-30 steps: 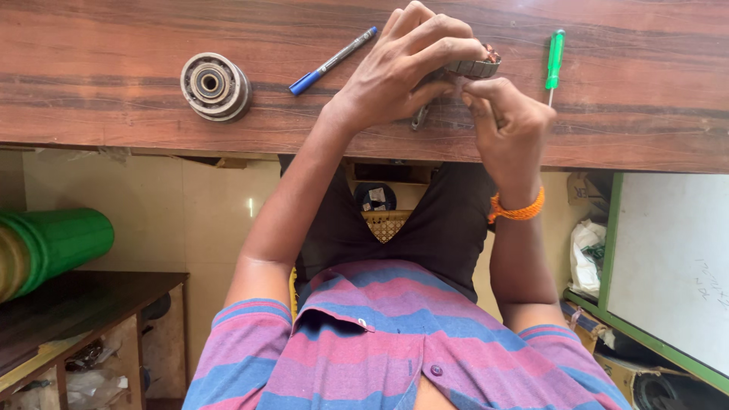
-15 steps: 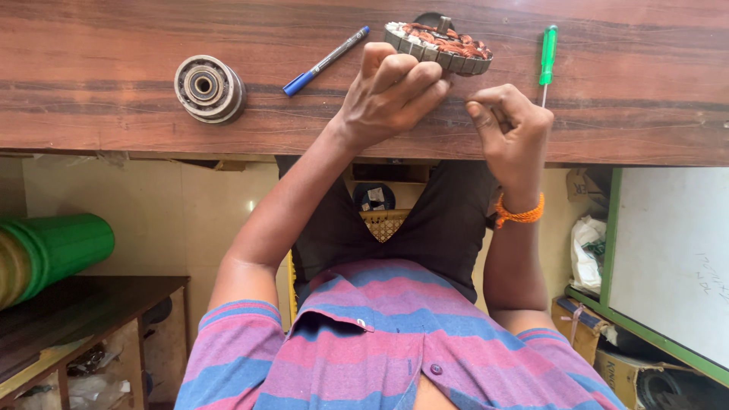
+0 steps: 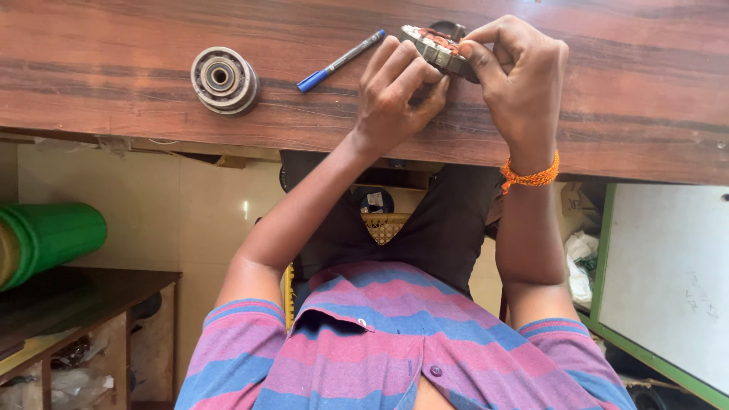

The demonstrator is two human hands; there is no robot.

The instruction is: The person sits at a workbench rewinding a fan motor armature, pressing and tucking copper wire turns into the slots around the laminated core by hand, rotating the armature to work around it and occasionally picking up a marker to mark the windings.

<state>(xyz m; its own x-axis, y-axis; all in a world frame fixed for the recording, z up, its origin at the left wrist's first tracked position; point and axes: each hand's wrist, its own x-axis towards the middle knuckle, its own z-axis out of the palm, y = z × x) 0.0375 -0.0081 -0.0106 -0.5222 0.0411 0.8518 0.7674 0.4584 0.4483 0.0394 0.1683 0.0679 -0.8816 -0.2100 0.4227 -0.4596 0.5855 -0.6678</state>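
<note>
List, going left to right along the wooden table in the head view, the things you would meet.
Round metal bearing part → blue pen → left hand → copper-wound stator held up between both hands → right hand.

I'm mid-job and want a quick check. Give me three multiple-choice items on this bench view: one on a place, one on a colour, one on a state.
1. Where does the blue pen lie?
A. Between the round metal wheel and the hands
B. To the right of both hands
C. On the floor

2. What colour is the band on the right wrist?
A. Green
B. Orange
C. White

3. How is the wound ring part held?
A. Lying flat, untouched
B. In one hand only
C. Tilted, between the left hand and the right hand

Answers:
1 A: the pen lies on the wooden table between the wheel and the hands.
2 B: the band is plainly orange.
3 C: fingers of both hands are on its rim.
</note>
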